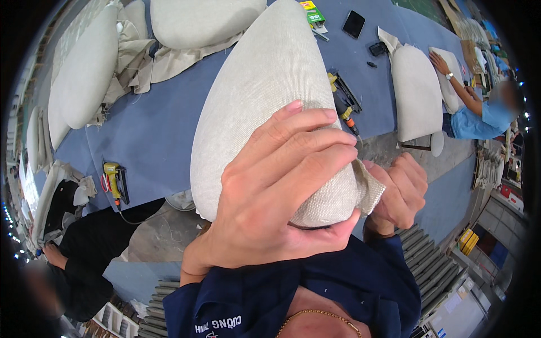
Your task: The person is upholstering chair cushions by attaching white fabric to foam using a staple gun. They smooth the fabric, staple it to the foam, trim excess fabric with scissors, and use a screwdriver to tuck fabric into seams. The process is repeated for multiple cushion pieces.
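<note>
A beige fabric-covered seat cushion (270, 67) is tilted up in front of my chest, its near end toward me. My left hand (276, 186) wraps round that near end, fingers over the top and thumb underneath. At its right corner a loose flap of the beige fabric (369, 186) sticks out. My right hand (400, 191) is closed on this flap, pinching it beside the cushion; the fingertips are partly hidden. Just beyond the cushion's right side a yellow and black staple gun (344, 93) lies on the blue-grey table (158, 129).
Other beige cushions (84, 84) lie at the far left, with one more (417, 90) at the right. A second staple gun (115, 180) rests near the table's left edge. A phone (354, 24) and a green-yellow box (313, 14) are at the back. Co-workers stand left and right.
</note>
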Action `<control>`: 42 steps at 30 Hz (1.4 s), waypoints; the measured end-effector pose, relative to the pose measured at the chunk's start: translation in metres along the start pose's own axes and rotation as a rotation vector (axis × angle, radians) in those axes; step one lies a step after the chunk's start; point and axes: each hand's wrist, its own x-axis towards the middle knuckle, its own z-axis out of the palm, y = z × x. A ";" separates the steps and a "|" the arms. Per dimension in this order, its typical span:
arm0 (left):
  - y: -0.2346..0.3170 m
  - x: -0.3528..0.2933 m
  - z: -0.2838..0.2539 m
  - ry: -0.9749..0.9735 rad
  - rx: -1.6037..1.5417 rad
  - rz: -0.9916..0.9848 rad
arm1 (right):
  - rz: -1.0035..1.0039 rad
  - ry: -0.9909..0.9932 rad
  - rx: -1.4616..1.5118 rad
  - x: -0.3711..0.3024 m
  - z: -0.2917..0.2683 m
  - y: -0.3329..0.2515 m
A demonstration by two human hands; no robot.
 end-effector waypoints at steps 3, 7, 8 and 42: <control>0.000 -0.001 0.002 0.024 -0.002 0.004 | -0.001 0.015 -0.054 0.001 0.006 -0.007; -0.001 0.001 -0.011 0.073 -0.012 0.009 | -0.022 0.035 -0.104 0.002 0.010 -0.011; -0.001 0.001 -0.013 0.084 -0.013 0.014 | -0.035 0.044 -0.128 0.004 0.011 -0.009; -0.016 -0.054 -0.107 0.302 -0.191 0.181 | 0.080 -0.563 0.685 0.244 0.220 -0.020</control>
